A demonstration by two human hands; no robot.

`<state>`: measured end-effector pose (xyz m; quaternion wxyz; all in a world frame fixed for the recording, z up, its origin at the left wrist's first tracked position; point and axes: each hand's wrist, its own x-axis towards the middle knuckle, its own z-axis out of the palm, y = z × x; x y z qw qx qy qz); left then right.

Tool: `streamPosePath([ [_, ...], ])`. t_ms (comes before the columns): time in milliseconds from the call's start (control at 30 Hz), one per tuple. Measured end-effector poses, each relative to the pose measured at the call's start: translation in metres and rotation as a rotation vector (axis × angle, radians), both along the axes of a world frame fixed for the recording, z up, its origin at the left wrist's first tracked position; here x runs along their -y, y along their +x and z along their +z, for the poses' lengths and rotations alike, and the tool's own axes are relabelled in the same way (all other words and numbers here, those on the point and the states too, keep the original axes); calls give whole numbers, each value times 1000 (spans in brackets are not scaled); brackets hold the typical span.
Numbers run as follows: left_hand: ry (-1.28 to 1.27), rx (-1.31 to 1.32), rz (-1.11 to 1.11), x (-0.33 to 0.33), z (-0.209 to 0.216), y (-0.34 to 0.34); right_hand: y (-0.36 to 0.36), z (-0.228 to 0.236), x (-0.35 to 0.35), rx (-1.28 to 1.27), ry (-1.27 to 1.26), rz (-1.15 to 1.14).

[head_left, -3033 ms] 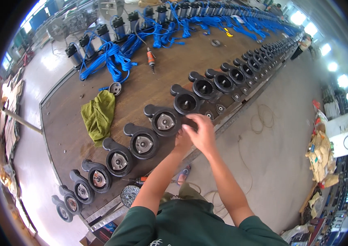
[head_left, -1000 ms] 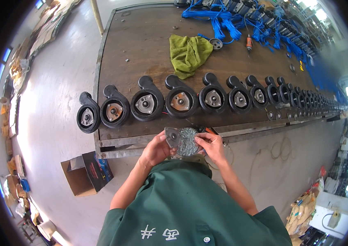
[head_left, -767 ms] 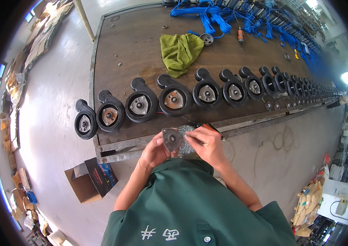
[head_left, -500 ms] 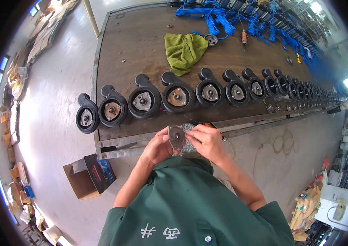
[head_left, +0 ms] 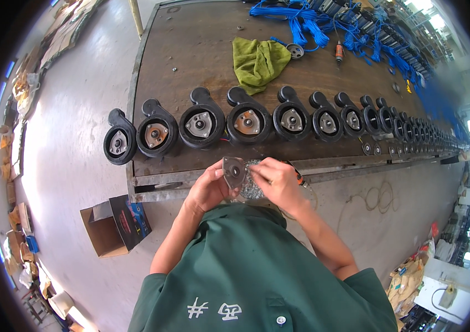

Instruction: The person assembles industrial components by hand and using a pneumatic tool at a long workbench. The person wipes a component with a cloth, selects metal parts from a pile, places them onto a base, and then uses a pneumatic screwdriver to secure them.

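My left hand (head_left: 207,188) grips a grey, roughly triangular metal plate (head_left: 233,172) with a round hole at its centre, tilted up near the table's front edge. Just right of the plate, my right hand (head_left: 280,181) is closed in a pinch; whatever its fingertips hold is too small to make out. Beneath and between the hands sits a heap of small shiny metal pieces (head_left: 253,189), probably screws, partly hidden by my fingers. An orange and black power tool (head_left: 299,176) shows behind my right hand.
Black round housings (head_left: 201,126) with metal plates inside form a long row along the brown table (head_left: 190,66). Beyond them lie a green cloth (head_left: 258,63), blue cable bundles (head_left: 301,27) and an orange hand tool (head_left: 339,52). An open cardboard box (head_left: 105,235) stands on the floor at left.
The view has shifted slightly. My right fingertips have drawn a little away from the plate's edge, and the plate has turned slightly in my left hand.
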<state>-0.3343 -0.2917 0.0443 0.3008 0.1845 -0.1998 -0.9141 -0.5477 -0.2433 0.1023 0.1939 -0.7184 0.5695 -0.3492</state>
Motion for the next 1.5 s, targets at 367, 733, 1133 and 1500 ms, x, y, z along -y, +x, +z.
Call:
streamPosePath([
  [367, 44, -35, 132, 1, 3, 9, -14, -150, -9, -223, 199, 80],
  [733, 35, -151, 67, 0, -3, 11, -18, -166, -7, -482, 182, 176],
  [1133, 18, -55, 78, 0, 4, 7, -31, -162, -1, -398, 234, 247],
  [1500, 7, -94, 66, 1, 4, 8, -36, -133, -5, -82, 300, -1],
])
